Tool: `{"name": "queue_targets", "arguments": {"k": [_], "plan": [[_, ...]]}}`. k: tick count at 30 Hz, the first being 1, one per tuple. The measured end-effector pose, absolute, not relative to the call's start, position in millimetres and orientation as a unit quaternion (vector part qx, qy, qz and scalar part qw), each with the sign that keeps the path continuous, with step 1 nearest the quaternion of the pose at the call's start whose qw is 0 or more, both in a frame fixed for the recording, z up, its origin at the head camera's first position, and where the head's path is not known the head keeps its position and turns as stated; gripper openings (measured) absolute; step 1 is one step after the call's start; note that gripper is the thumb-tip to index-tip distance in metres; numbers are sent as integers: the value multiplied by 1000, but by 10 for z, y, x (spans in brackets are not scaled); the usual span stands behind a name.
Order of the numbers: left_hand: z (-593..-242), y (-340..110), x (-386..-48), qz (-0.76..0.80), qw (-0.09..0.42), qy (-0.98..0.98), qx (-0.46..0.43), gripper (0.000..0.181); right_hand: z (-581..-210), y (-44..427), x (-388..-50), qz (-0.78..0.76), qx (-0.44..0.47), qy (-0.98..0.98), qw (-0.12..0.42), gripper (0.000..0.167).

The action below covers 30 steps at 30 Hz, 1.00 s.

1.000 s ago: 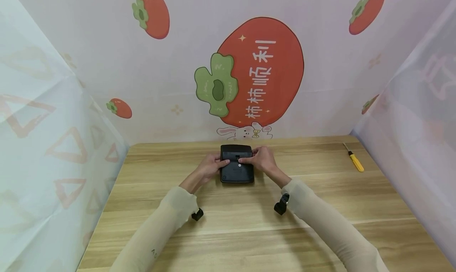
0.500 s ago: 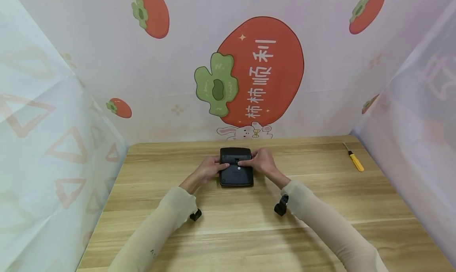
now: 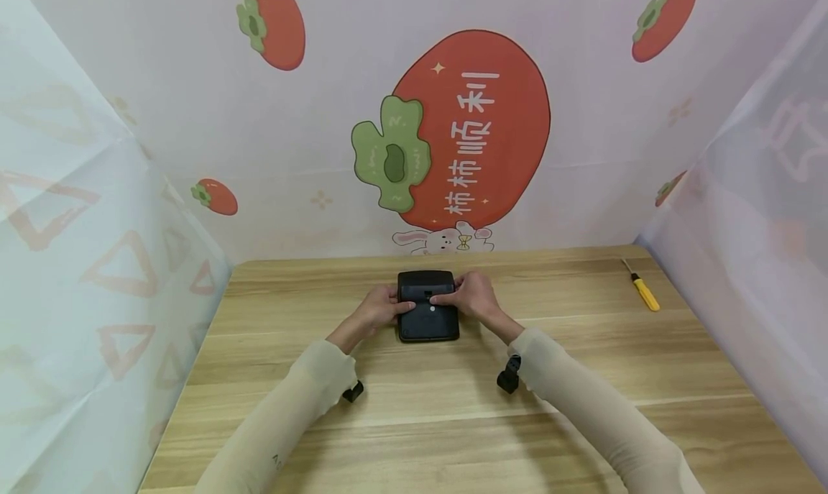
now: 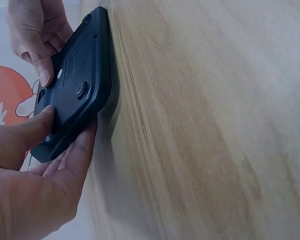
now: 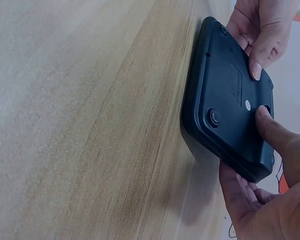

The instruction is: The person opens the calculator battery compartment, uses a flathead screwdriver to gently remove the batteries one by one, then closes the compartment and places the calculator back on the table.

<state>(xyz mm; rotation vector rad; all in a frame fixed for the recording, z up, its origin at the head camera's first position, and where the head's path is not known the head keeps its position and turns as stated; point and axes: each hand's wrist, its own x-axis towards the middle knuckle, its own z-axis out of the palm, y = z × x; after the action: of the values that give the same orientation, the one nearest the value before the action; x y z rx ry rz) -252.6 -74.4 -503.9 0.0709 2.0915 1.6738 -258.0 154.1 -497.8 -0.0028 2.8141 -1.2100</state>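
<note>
A black calculator [image 3: 430, 327] is held underside up near the back of the table, in the middle of the head view. Round rubber feet [image 5: 214, 117] and a small white dot show on its back. My left hand [image 3: 375, 310] grips its left side, thumb on the back and fingers underneath. On the opposite side my right hand [image 3: 479, 297] holds it, with the thumb beside a small dark slot [image 3: 428, 294]. In both wrist views the calculator [image 4: 70, 95] is tilted, its near edge close to the tabletop. Its front face is hidden.
A screwdriver [image 3: 645, 293] with a yellow handle lies at the far right of the wooden table [image 3: 414, 422]. Behind the table hangs a white cloth [image 3: 310, 120] printed with persimmons, and more cloth encloses both sides.
Both hands and the calculator have come slightly down in the head view, toward the person. The grip looks the same, and the screwdriver has stayed in place.
</note>
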Motion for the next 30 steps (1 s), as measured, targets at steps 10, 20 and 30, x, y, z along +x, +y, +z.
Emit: {"name": "queue_targets", "arguments": {"k": [10, 20, 30], "plan": [[-5075, -747, -2522, 567, 203, 798, 34, 33, -4990, 1528, -2567, -383, -2, 923, 30, 53], [-5063, -739, -2531, 514, 160, 842, 30, 23, -5009, 1526, -2574, -375, -10, 927, 23, 58], [-5071, -737, -2548, 462, 125, 876, 53, 32, -5007, 1537, -2576, -367, -19, 930, 24, 58]]}}
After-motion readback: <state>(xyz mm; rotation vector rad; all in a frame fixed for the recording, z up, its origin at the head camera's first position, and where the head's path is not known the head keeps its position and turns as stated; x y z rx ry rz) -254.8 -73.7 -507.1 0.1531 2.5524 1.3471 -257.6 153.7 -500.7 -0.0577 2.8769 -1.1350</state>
